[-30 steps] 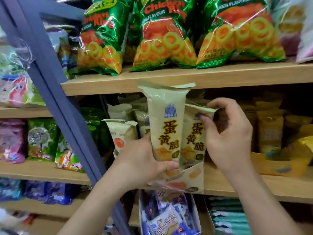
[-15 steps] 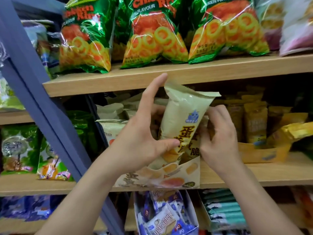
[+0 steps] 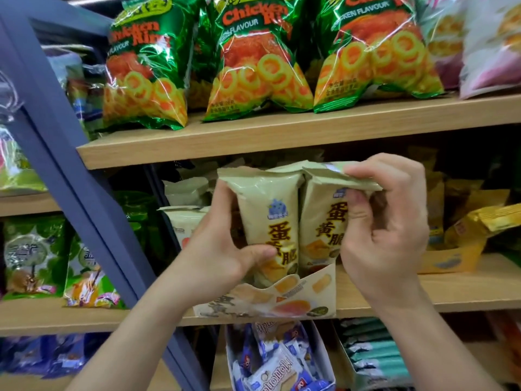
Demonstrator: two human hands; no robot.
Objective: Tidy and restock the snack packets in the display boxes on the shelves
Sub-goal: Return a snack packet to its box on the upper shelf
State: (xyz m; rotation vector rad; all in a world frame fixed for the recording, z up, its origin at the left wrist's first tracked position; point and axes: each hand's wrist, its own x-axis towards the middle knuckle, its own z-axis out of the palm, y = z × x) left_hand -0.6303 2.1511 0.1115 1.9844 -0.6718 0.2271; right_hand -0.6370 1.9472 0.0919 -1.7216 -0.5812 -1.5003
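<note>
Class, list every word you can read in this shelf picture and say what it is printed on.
"Chicken Ri", "FLAVOUR": left green foil bag, middle green foil bag.
"KEN FLAVOUR": right green foil bag.
"蛋黄脆": left cream plastic packet, right cream plastic packet.
Blue-and-white wrappers in the lower box: upside down, too blurred.

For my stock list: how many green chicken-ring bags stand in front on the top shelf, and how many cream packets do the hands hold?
Green foil chicken-ring bags, front row: 3
Cream plastic snack packets, left hand and right hand: 2
Total: 5
</note>
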